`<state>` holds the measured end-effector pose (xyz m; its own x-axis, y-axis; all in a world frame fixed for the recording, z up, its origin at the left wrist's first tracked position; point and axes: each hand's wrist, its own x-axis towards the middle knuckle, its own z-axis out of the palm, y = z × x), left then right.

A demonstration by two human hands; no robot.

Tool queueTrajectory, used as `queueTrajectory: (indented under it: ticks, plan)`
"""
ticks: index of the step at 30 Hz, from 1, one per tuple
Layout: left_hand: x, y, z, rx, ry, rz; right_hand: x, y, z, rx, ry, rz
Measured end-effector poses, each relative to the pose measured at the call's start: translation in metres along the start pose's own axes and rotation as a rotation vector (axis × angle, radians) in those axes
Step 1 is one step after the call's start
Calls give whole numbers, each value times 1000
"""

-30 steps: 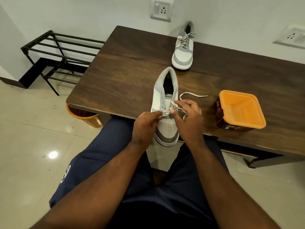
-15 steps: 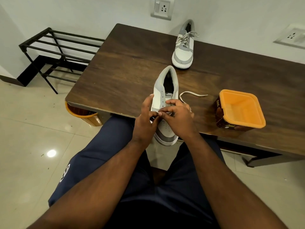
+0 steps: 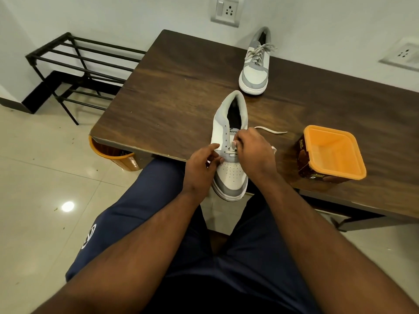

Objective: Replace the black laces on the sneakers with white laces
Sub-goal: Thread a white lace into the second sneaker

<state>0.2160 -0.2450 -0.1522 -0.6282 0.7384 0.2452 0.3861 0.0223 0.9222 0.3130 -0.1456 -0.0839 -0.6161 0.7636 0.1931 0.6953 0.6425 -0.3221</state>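
Observation:
A white and grey sneaker [image 3: 230, 173] lies at the table's front edge, its toe hanging over the edge toward me. My left hand [image 3: 200, 168] grips its left side near the lowest eyelets. My right hand [image 3: 254, 152] pinches a white lace [image 3: 271, 130] over the tongue; one loose end trails right across the table. One crossing of white lace shows at the lowest eyelets. A second sneaker [image 3: 256, 64], fully laced in white, stands at the back of the table. No black lace is visible.
An open orange tub [image 3: 332, 152] with a brown label stands right of the near sneaker on the dark wooden table [image 3: 170, 91]. An orange bin [image 3: 115, 155] sits below the table's left corner. A black metal rack [image 3: 77, 64] stands on the left by the wall.
My right hand has moved up the shoe toward the tongue with the lace. My left hand has shifted from the eyelets to the shoe's left side.

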Motion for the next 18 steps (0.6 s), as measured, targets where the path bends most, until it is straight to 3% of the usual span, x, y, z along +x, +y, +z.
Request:
queueTrajectory:
  ticks: [4,10,18]
  plan:
    - [1,-2,0,6,8,-22,5,-3,2,-166,-80,-23]
    - [6,-9,-5,138,-69,69,13,-7,-1,-193,-237,-27]
    - [13,-8,-3,168,-67,145,16,22,15,259,-249,-53]
